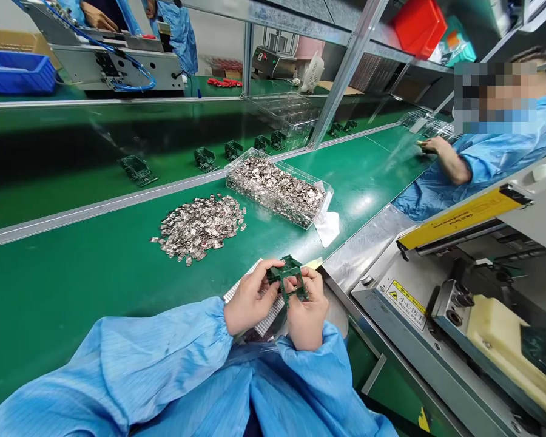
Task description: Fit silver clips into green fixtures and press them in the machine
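"Green frame (289, 267), pinched in both hands. Where exactly?"

"Low over the white grid (269, 321), at the near edge of the bench (182, 288). Left hand (250, 303) has thumb and fingers closed on one side; right hand (307, 315) grips the other, its fingertips in among the bars."

"What could go wrong?"

"Thin bars, I'd judge: too hard a squeeze might bend or crack one. Too light, and it might slip off the fingertips."

"And the metal bits?"

"Loose in a pile (200, 227), so a sleeve (164, 358) dragged across could scatter them. More fill the clear box (324, 206); a knock might spill some."

"Anything you can't make out?"

"Whether the right fingers also pinch a small piece; the bars and knuckles hide it. Hands cover part of the grid, and whatever is dark beneath it is too obscured to name."
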A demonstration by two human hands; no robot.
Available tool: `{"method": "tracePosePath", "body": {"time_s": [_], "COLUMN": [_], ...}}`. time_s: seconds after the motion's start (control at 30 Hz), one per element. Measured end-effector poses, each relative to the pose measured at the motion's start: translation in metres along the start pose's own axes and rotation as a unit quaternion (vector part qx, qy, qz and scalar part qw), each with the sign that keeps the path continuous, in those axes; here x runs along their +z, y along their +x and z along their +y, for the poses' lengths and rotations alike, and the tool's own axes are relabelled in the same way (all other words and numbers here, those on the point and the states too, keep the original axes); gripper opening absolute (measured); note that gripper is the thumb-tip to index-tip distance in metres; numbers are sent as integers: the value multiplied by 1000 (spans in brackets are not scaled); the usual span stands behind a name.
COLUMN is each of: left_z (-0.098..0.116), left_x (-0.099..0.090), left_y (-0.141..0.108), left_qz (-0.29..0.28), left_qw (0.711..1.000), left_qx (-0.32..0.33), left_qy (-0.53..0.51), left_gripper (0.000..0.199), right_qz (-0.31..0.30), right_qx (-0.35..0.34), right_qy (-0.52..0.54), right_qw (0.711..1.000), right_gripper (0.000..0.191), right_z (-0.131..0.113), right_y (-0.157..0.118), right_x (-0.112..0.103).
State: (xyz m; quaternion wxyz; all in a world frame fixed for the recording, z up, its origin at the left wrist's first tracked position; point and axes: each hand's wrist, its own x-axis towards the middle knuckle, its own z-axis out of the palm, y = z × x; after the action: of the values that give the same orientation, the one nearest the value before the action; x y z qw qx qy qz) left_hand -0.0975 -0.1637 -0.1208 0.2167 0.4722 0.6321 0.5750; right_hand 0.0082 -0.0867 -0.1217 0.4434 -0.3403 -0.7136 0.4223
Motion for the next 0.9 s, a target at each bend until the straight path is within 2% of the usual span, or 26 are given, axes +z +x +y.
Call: {"method": "tracePosePath", "body": {"time_s": [0.13, 0.23, 0.33, 0.4, 0.47, 0.57, 0.63, 0.7, 0.73, 0.8, 0.83, 0.9], "left_z": [0, -2, -1, 7, 23, 56, 76, 92, 99, 111, 117, 129], "left_x": [-1, -3, -5, -5, -3, 4, 15, 36, 52, 94, 118, 171], "left_y": [-1, -2, -2, -2, -1, 11, 29, 55, 68, 92, 101, 114], "left_qz": [-10, -31, -33, -52, -123, -265, -361, -444, -462, -448, -424, -376], "left_qw": [1000, 999, 999, 997, 991, 964, 932, 896, 886, 887, 893, 898], "left_qx": [27, 7, -33, -50, -47, -22, -11, 12, 34, 107, 150, 227], "left_qy": [13, 7, -17, -30, -26, 7, 8, -18, -29, -25, -13, 11], "left_gripper": [30, 31, 34, 34, 33, 37, 49, 64, 67, 64, 60, 57], "right_qz": [-6, -52, -115, -156, -201, -226, -189, -105, -47, 100, 185, 341], "right_qx": [45, 90, 82, 27, -43, -113, -122, -105, -95, -82, -84, -97], "right_qy": [65, 126, 151, 127, 89, 59, 67, 81, 86, 88, 85, 63], "right_qw": [997, 987, 979, 979, 975, 966, 972, 986, 991, 988, 975, 933], "right_gripper": [22, 25, 23, 44, 68, 73, 68, 62, 58, 54, 54, 54], "right_z": [2, 4, 3, -1, -8, -18, -19, -15, -12, -5, -2, 3], "right_y": [2, 3, 4, 4, 3, -1, -7, -19, -27, -42, -49, -56], "right_x": [2, -6, -30, -54, -79, -120, -149, -182, -199, -233, -249, -280]}}
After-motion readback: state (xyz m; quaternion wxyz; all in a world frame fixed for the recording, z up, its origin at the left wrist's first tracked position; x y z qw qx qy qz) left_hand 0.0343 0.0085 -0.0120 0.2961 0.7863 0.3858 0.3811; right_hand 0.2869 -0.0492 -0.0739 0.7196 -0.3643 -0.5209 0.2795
